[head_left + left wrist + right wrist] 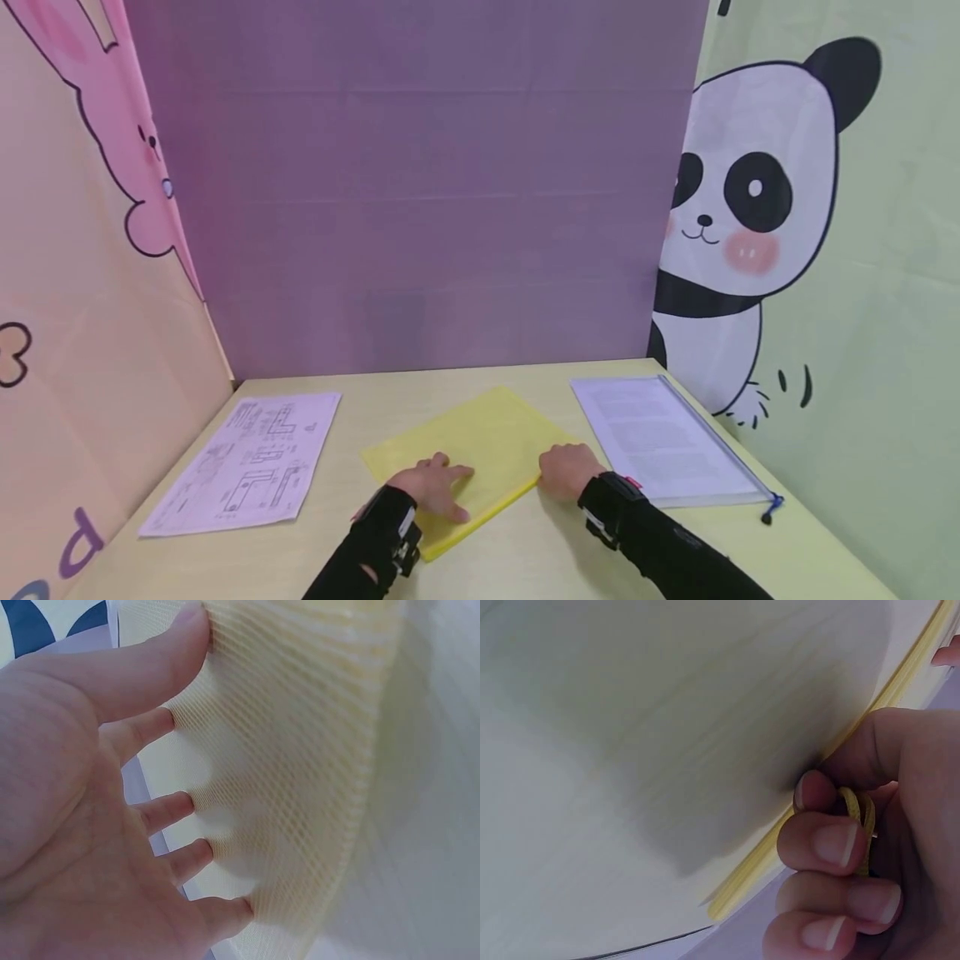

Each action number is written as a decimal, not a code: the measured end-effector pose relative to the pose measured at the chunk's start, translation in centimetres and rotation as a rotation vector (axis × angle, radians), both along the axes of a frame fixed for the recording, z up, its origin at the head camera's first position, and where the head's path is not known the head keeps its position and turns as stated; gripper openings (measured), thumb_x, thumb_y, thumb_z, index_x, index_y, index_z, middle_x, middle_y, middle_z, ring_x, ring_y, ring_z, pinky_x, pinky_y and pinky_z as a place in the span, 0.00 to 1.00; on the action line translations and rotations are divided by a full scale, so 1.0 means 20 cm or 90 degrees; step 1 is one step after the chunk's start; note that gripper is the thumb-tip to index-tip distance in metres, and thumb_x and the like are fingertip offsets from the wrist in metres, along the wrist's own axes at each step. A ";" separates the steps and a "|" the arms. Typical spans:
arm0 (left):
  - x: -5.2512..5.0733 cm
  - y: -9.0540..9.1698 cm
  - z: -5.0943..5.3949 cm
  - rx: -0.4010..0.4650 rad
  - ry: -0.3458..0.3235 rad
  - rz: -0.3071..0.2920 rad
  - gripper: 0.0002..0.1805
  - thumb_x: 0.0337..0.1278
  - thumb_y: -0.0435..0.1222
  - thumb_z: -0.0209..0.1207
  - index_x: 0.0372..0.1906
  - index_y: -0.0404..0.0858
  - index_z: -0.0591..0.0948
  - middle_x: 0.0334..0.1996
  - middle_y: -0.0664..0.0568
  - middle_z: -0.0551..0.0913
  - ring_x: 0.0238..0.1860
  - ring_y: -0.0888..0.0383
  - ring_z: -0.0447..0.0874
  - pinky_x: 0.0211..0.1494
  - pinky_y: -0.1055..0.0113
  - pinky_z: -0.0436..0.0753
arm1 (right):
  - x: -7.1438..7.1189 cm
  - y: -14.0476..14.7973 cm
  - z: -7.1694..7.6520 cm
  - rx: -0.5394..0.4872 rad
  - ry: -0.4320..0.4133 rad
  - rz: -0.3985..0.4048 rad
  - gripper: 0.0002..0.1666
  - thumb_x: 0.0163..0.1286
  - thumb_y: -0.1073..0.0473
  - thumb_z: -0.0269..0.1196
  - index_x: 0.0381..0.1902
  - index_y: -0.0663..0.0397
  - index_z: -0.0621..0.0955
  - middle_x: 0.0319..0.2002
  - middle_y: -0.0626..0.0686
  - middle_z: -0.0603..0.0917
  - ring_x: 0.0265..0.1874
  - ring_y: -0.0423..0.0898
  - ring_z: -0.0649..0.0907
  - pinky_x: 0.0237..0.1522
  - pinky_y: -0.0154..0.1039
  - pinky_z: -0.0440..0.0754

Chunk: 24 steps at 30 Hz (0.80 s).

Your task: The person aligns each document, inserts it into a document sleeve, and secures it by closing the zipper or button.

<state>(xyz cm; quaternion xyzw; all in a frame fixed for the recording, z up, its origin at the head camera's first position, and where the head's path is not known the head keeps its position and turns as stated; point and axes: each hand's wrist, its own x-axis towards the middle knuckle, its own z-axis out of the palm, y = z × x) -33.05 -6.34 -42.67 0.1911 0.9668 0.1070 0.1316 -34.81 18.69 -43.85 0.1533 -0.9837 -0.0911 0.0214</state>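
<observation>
A yellow mesh pouch [495, 433] lies slanted on the table, its zipper edge [487, 518] toward the person. My left hand [431, 487] rests on the pouch with fingers spread; the left wrist view shows its fingertips touching the mesh [292, 750]. At the pouch's right corner my right hand [570, 472] has its fingers curled. In the right wrist view that hand [855, 847] pinches the yellow zipper edge [750, 881] and holds a yellow cord loop [868, 817] within its fingers.
A sheet with printed drawings [251, 462] lies at the left of the table [360, 383]. On the right is a clear zip pouch [667, 442] with a printed page inside and a dark blue pull [772, 504]. A purple panel [427, 183] stands behind.
</observation>
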 end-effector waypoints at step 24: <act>0.01 0.02 0.01 -0.002 -0.007 0.008 0.37 0.57 0.51 0.71 0.71 0.52 0.74 0.65 0.42 0.69 0.66 0.40 0.68 0.61 0.35 0.75 | 0.02 0.01 0.03 -0.011 0.003 0.004 0.15 0.67 0.56 0.62 0.20 0.52 0.76 0.20 0.51 0.76 0.21 0.50 0.78 0.31 0.50 0.82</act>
